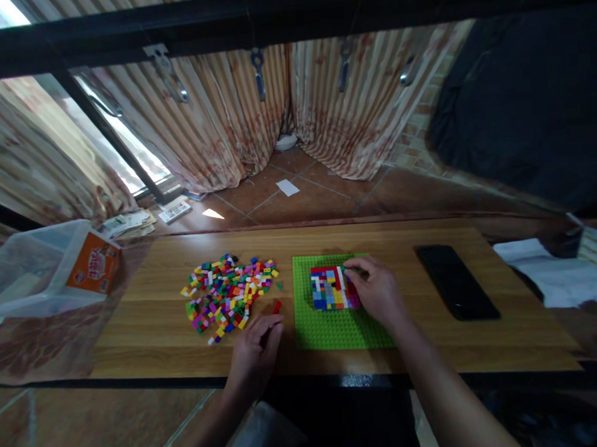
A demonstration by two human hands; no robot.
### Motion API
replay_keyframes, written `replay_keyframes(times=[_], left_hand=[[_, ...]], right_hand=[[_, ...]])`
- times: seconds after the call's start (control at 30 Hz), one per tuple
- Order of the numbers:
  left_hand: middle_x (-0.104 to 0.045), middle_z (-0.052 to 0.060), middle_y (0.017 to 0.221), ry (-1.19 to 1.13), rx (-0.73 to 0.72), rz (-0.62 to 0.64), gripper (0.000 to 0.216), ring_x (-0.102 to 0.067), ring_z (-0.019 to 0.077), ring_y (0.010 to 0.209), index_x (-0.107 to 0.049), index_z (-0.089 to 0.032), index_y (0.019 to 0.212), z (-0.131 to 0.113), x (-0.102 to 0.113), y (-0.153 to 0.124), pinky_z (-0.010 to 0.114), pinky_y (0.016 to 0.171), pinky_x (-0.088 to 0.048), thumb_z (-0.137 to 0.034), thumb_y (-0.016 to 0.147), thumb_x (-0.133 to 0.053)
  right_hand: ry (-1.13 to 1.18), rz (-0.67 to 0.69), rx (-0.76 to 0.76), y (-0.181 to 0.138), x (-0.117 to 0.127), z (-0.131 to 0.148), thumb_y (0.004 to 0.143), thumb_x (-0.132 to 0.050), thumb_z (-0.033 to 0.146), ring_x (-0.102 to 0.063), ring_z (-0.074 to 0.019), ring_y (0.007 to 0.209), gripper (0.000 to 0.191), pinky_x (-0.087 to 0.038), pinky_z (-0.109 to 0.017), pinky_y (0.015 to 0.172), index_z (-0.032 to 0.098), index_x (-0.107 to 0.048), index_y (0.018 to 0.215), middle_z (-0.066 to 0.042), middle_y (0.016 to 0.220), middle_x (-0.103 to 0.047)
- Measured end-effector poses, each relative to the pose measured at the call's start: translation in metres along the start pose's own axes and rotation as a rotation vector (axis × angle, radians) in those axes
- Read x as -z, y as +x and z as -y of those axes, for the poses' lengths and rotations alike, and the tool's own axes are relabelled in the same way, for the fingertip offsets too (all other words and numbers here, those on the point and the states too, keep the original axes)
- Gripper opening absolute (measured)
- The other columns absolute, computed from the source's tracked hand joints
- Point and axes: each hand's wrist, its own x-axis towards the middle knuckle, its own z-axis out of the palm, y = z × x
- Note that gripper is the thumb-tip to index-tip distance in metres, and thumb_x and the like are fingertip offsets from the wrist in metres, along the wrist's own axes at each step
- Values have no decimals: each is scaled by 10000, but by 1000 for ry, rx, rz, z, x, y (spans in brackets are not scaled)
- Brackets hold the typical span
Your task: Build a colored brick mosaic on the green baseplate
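Note:
A green baseplate (334, 328) lies on the wooden table (148, 325), with a patch of mixed-colour bricks (329, 288) built on its upper middle. My right hand (377, 289) rests on the right edge of that patch, fingertips pinched down at its top right corner; what they pinch is hidden. To the left lies a loose pile of small coloured bricks (227, 294). My left hand (258, 349) sits near the table's front edge below the pile, fingers curled. A single red brick (276, 307) lies just beyond its fingertips.
A black phone (455, 280) lies flat to the right of the baseplate. A clear plastic tub (35, 270) with an orange label stands off the table's left end. White papers (556, 270) lie at the far right. Curtains and a tiled floor are beyond the table.

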Motion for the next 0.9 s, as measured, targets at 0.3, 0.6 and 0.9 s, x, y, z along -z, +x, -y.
replay_keyframes(times=[0.3,0.6,0.9], left_hand=[[-698,33,869,6,-69,-51,152,-667,148,817,-673,-190,930,1,-3,0,249,735,-535,-214,897,-527],[-696,30,848,24,-89,-49,150,-669,144,786,-668,-197,924,-2,-2,1,237,707,-541,-201,897,-520],[-695,36,855,17,-102,-52,156,-674,148,781,-658,-204,934,2,-5,-1,240,688,-547,-222,907,-505]], right_hand=[[115,239,-110,16,8,-12,763,-580,308,-629,-186,756,153,-479,-337,724,230,-686,841,-21,834,-701],[124,392,-146,33,17,-6,700,-604,275,-650,-191,732,154,-483,-330,722,208,-705,795,-29,796,-727],[116,472,-131,39,16,0,691,-601,266,-645,-178,705,143,-490,-307,687,195,-700,765,-26,762,-725]])
